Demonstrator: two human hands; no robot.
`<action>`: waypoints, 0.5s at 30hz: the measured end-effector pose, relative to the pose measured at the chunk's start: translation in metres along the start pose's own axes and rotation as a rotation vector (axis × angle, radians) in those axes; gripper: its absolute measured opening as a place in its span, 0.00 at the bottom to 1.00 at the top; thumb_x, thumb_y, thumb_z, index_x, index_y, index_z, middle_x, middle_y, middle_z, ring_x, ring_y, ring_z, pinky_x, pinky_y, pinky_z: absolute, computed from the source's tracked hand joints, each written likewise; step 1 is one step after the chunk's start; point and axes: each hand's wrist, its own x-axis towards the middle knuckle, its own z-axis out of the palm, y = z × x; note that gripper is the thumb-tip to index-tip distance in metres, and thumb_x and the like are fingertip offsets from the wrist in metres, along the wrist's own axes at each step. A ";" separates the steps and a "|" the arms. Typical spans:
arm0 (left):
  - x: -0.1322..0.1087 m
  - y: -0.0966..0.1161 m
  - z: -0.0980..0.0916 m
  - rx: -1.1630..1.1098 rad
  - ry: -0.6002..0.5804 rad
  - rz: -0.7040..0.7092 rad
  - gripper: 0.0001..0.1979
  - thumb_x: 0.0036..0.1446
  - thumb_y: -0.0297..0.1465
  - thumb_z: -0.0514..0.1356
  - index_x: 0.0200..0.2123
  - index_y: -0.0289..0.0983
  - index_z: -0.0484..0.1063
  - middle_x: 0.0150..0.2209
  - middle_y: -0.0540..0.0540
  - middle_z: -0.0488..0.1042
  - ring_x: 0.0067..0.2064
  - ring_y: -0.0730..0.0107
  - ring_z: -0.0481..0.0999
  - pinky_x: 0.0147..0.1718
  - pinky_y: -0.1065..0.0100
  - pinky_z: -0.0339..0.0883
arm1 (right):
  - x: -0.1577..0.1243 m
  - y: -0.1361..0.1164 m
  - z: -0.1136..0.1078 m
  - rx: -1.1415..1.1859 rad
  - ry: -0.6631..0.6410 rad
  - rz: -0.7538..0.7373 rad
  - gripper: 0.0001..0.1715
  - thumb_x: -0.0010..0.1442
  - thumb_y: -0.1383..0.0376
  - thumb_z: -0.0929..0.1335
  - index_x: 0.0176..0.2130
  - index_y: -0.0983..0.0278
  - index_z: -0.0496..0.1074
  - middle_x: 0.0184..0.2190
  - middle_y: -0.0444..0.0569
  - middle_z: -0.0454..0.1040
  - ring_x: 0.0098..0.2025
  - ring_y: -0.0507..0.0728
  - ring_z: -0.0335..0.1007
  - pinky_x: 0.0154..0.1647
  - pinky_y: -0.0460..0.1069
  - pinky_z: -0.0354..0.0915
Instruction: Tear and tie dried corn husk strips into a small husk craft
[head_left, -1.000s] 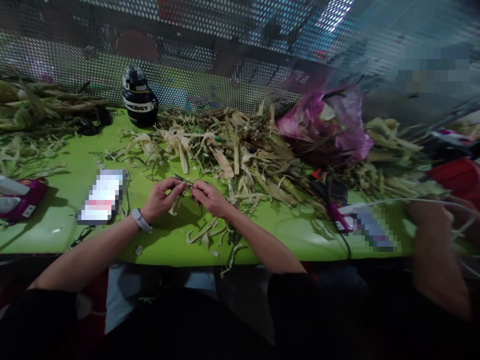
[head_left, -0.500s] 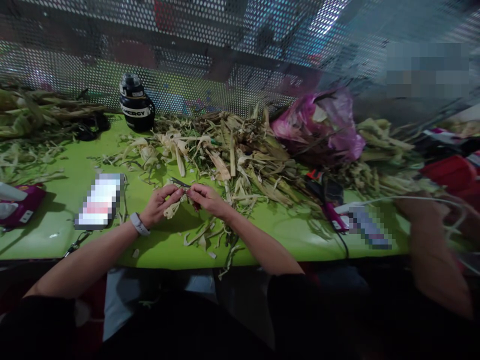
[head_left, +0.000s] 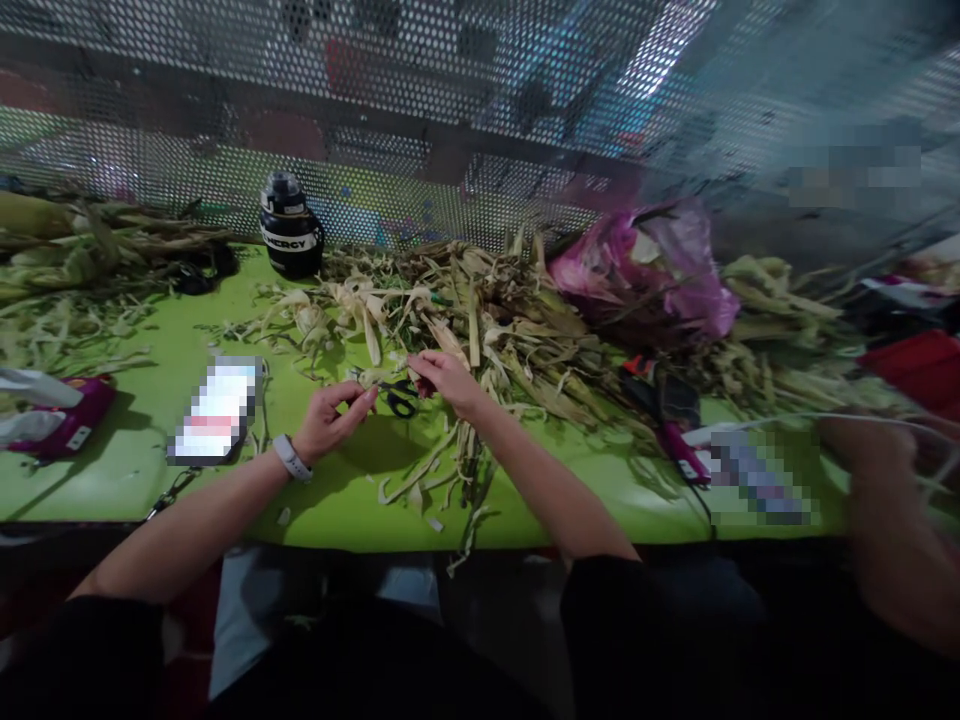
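My left hand (head_left: 334, 418), with a pale band at the wrist, hovers over the green table with fingers loosely curled and thumb apart, holding nothing. To its right, black-handled scissors (head_left: 400, 400) lie on the table. My right hand (head_left: 448, 384) is just beyond them at the near edge of the dried corn husks (head_left: 450, 335). Its thumb and fingers are pinched together beside a pale husk scrap (head_left: 396, 362); what they hold, if anything, is too small to make out. Loose husk strips (head_left: 420, 480) lie nearer the table's front edge.
A black jug (head_left: 291, 235) stands before the perforated metal panel (head_left: 450, 110). A phone (head_left: 217, 410) lies left, near a purple device (head_left: 82, 415). A pink plastic bag (head_left: 645, 270) rests behind the husks. Another person's arm (head_left: 892, 500) reaches in at right, near a second phone (head_left: 761, 475).
My hands were together over a pale husk piece; now they are apart. The right has moved forward to the husks and the left holds nothing. The scissors between them now show.
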 end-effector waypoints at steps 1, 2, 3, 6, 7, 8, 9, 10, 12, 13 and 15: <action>0.000 0.001 0.000 0.006 0.000 0.002 0.18 0.60 0.40 0.58 0.22 0.37 0.73 0.18 0.50 0.68 0.22 0.74 0.66 0.24 0.70 0.59 | 0.005 -0.005 -0.002 -0.038 -0.028 0.000 0.27 0.47 0.44 0.73 0.23 0.63 0.63 0.15 0.39 0.67 0.17 0.47 0.61 0.18 0.43 0.56; 0.000 0.001 0.000 0.009 0.004 0.001 0.18 0.60 0.40 0.58 0.22 0.37 0.72 0.18 0.50 0.68 0.22 0.74 0.66 0.24 0.70 0.59 | 0.010 -0.011 -0.003 -0.073 -0.046 -0.003 0.27 0.48 0.45 0.73 0.23 0.63 0.63 0.15 0.40 0.67 0.17 0.47 0.61 0.18 0.43 0.56; 0.000 0.001 -0.001 0.010 0.008 -0.001 0.17 0.60 0.39 0.58 0.22 0.37 0.72 0.18 0.50 0.68 0.22 0.74 0.67 0.24 0.70 0.59 | 0.017 -0.016 -0.005 -0.100 -0.053 -0.009 0.26 0.48 0.46 0.73 0.23 0.63 0.64 0.16 0.40 0.67 0.17 0.47 0.62 0.18 0.43 0.55; 0.000 -0.001 -0.001 0.013 0.010 0.002 0.17 0.60 0.40 0.58 0.23 0.37 0.72 0.18 0.50 0.69 0.22 0.74 0.67 0.24 0.70 0.60 | 0.042 -0.029 -0.010 -0.089 0.007 -0.040 0.24 0.52 0.49 0.72 0.24 0.64 0.64 0.17 0.41 0.69 0.17 0.46 0.62 0.17 0.42 0.54; 0.000 -0.001 -0.001 0.014 0.009 0.007 0.17 0.60 0.40 0.58 0.23 0.37 0.73 0.19 0.50 0.69 0.22 0.74 0.67 0.24 0.70 0.60 | 0.051 -0.032 -0.011 -0.055 0.049 -0.037 0.23 0.53 0.50 0.72 0.23 0.63 0.63 0.17 0.41 0.69 0.16 0.46 0.61 0.17 0.42 0.54; 0.000 -0.002 -0.002 0.016 0.007 0.014 0.17 0.60 0.40 0.58 0.23 0.37 0.73 0.19 0.50 0.70 0.22 0.74 0.67 0.24 0.70 0.60 | 0.059 -0.034 -0.010 -0.020 0.084 -0.022 0.23 0.54 0.51 0.71 0.23 0.63 0.62 0.17 0.40 0.68 0.16 0.46 0.61 0.17 0.42 0.54; -0.001 -0.003 -0.002 0.016 0.006 0.021 0.17 0.60 0.40 0.58 0.23 0.37 0.73 0.19 0.50 0.70 0.22 0.74 0.67 0.24 0.70 0.60 | 0.066 -0.035 -0.009 0.004 0.107 -0.006 0.22 0.55 0.52 0.71 0.23 0.63 0.62 0.17 0.40 0.68 0.16 0.46 0.61 0.17 0.42 0.53; -0.001 -0.004 -0.002 0.017 0.004 0.029 0.17 0.60 0.40 0.58 0.23 0.37 0.73 0.18 0.50 0.69 0.22 0.74 0.67 0.24 0.70 0.59 | 0.073 -0.036 -0.008 0.014 0.119 0.011 0.22 0.55 0.52 0.71 0.23 0.63 0.62 0.16 0.40 0.68 0.16 0.46 0.60 0.16 0.42 0.53; -0.001 -0.006 -0.002 0.014 -0.005 0.039 0.16 0.60 0.39 0.58 0.23 0.38 0.73 0.18 0.50 0.69 0.22 0.74 0.66 0.24 0.70 0.60 | 0.083 -0.039 -0.004 0.009 0.115 0.026 0.22 0.55 0.53 0.71 0.23 0.63 0.62 0.16 0.40 0.68 0.15 0.46 0.60 0.16 0.42 0.52; -0.001 -0.006 -0.002 0.016 -0.013 0.045 0.16 0.60 0.39 0.59 0.23 0.37 0.73 0.18 0.50 0.69 0.22 0.73 0.66 0.25 0.70 0.60 | 0.087 -0.041 -0.002 0.006 0.116 0.024 0.22 0.55 0.53 0.72 0.23 0.64 0.62 0.16 0.40 0.68 0.15 0.46 0.60 0.16 0.42 0.52; -0.001 -0.008 -0.002 0.024 -0.033 0.061 0.16 0.60 0.38 0.59 0.23 0.37 0.73 0.19 0.49 0.70 0.22 0.73 0.67 0.25 0.70 0.60 | 0.095 -0.048 -0.001 0.013 0.152 0.010 0.21 0.55 0.53 0.72 0.24 0.64 0.62 0.16 0.40 0.68 0.15 0.45 0.61 0.16 0.41 0.53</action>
